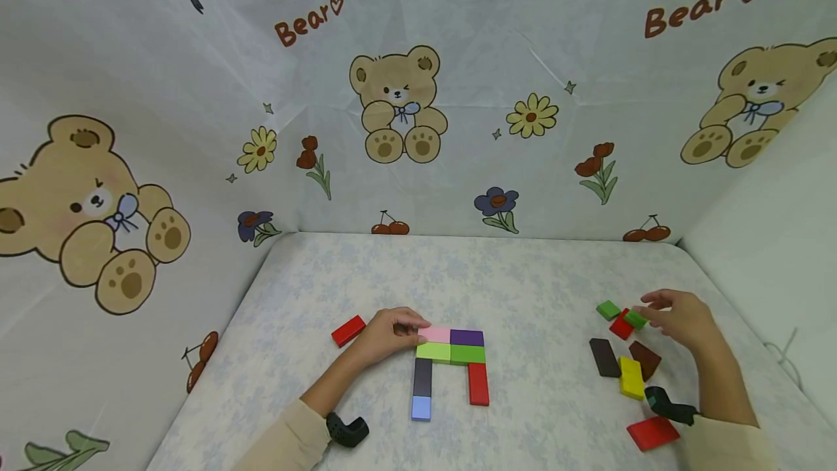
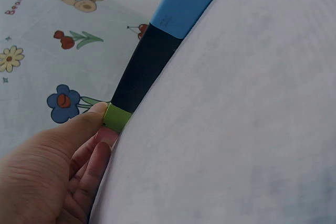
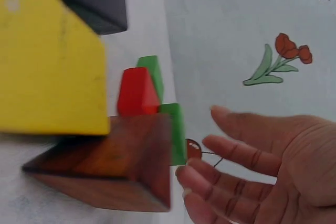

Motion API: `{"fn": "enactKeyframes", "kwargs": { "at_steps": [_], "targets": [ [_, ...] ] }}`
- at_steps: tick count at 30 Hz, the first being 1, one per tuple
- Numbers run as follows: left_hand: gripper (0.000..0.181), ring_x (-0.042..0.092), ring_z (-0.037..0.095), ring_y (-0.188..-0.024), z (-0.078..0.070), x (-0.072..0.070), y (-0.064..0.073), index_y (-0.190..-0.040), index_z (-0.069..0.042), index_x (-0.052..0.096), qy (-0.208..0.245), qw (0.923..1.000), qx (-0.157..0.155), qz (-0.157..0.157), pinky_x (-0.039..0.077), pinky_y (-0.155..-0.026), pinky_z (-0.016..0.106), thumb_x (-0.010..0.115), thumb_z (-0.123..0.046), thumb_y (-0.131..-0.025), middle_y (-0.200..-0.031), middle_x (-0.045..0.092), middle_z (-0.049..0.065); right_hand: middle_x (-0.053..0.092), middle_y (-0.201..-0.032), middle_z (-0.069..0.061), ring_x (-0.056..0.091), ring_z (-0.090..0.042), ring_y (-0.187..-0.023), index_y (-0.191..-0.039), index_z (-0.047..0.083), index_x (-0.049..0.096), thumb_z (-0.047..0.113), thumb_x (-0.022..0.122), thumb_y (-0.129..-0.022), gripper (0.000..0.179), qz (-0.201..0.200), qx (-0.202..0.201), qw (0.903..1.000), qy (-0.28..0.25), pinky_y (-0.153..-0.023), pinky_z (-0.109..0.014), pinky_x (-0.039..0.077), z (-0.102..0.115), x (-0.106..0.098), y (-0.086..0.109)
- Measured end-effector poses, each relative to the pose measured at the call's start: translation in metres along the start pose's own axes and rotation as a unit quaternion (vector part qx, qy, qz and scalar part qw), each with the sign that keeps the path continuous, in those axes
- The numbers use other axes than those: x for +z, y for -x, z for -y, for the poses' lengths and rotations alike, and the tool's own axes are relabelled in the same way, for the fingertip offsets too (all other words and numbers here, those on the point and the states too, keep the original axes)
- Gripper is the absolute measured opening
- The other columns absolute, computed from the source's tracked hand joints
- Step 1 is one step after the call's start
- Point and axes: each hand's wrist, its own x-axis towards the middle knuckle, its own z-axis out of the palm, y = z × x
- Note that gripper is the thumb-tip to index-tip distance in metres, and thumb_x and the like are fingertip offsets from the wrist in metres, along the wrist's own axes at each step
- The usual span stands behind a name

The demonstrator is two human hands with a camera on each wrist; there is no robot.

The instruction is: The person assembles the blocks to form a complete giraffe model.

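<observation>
My left hand (image 1: 386, 336) pinches the left ends of a pink block (image 1: 435, 334) and a light green block (image 1: 433, 352), thumb on the green one. They lie against a purple block (image 1: 467, 338) and a green block (image 1: 467, 354). Below these, a dark grey block (image 1: 422, 378) and a light blue block (image 2: 189, 3) form one leg, a red block (image 1: 479, 384) the other. At the right, my right hand (image 1: 683, 318) holds nothing, its loosely bent fingers beside a small green block (image 1: 635, 319) that overlaps a red block (image 1: 620, 325).
Near the right hand lie another green block (image 1: 608, 310), a black block (image 1: 604, 357), a brown block (image 3: 115, 166), a yellow block (image 1: 631, 378) and a large red block (image 1: 653, 433). A red block (image 1: 349, 331) lies left of the left hand. Bear-printed cloth (image 1: 458, 195) stands behind the table.
</observation>
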Motion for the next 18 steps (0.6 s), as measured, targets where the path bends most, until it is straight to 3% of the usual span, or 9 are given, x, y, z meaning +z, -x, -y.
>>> {"fn": "enactKeyframes", "kwargs": {
  "at_steps": [7, 18],
  "targets": [
    [0.025, 0.062, 0.012, -0.084, -0.0012, -0.0003, -0.0004, -0.113, -0.024, 0.08, 0.002, 1.0, 0.002, -0.002, 0.054, -0.071, 0.027, 0.082, -0.028, -0.088, -0.104, 0.07, -0.011, 0.063, -0.106, -0.035, 0.065, -0.025, -0.075, -0.126, -0.018, 0.053, 0.029, 0.07, -0.094, 0.06, 0.041, 0.034, 0.9985, 0.011, -0.066, -0.037, 0.058, -0.0053, 0.0055, -0.0076],
    [0.025, 0.062, 0.011, -0.084, 0.0001, 0.0005, 0.0, -0.112, -0.025, 0.08, 0.0, 1.0, 0.001, -0.003, 0.054, -0.072, 0.027, 0.083, -0.028, -0.087, -0.104, 0.07, -0.012, 0.067, -0.095, -0.025, 0.064, -0.024, -0.074, -0.119, -0.017, 0.058, 0.025, 0.075, -0.09, 0.053, 0.042, 0.04, 0.9983, 0.007, -0.065, -0.037, 0.057, -0.0055, 0.0073, -0.0079]
  ]
}}
